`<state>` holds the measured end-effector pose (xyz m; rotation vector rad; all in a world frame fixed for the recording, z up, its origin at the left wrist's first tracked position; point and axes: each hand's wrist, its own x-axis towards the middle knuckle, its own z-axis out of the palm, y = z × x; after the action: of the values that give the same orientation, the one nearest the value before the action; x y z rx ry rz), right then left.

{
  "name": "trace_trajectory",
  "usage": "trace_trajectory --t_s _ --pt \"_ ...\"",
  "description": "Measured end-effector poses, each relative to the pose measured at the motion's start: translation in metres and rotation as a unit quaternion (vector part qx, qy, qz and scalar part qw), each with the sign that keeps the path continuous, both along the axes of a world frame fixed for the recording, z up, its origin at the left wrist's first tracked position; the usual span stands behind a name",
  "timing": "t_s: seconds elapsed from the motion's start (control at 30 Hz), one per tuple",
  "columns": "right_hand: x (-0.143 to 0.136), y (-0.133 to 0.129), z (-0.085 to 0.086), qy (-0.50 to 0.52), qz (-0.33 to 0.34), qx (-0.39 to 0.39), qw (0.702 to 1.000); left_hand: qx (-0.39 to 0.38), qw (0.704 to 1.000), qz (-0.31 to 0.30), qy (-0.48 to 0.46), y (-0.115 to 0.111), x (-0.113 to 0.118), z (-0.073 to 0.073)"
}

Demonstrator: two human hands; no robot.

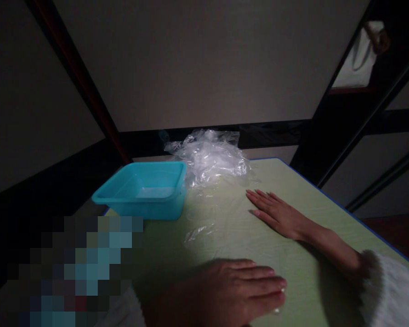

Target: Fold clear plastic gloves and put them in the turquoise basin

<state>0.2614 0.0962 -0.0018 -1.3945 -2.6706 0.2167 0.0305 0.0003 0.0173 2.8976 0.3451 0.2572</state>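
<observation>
A sheet of clear plastic (pixel 199 234), perhaps a bag, lies thinly over the pale green tabletop (pixel 269 175); its edges are hard to make out. Near the front, my left hand (pixel 238 290) rests palm down on it, fingers stretched out to the right. A small shiny bit shows by those fingertips, too little to name. Farther back on the right, my right hand (pixel 276 212) lies flat on the table with its fingers extended, at the side of the plastic. Neither hand grips anything.
Crumpled clear plastic (pixel 213 156) is heaped at the table's back edge. Left of it stands a turquoise plastic basin (pixel 157 209). Dark-framed panels (pixel 204 63) rise behind the table. A white bag (pixel 356 63) sits on a shelf at upper right. The lower left is pixelated.
</observation>
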Motion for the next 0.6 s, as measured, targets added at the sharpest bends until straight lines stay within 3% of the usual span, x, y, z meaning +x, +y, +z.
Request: trace_trajectory --t_s 0.17,0.3,0.5,0.6 --pt "0.003 0.002 -0.001 0.002 0.001 -0.002 1.0 -0.008 0.998 -0.013 0.067 -0.001 -0.007 0.008" --pt "-0.008 -0.009 0.009 0.014 -0.001 0.008 1.0 0.016 0.997 -0.023 0.066 0.001 -0.009 0.011" --pt "-0.038 -0.046 0.018 0.018 0.142 -0.048 0.988 0.012 0.998 -0.031 0.044 0.001 -0.008 0.002" --pt "-0.04 -0.05 0.013 0.0 0.153 -0.052 0.987 -0.038 0.998 -0.028 0.041 0.001 -0.008 0.004"
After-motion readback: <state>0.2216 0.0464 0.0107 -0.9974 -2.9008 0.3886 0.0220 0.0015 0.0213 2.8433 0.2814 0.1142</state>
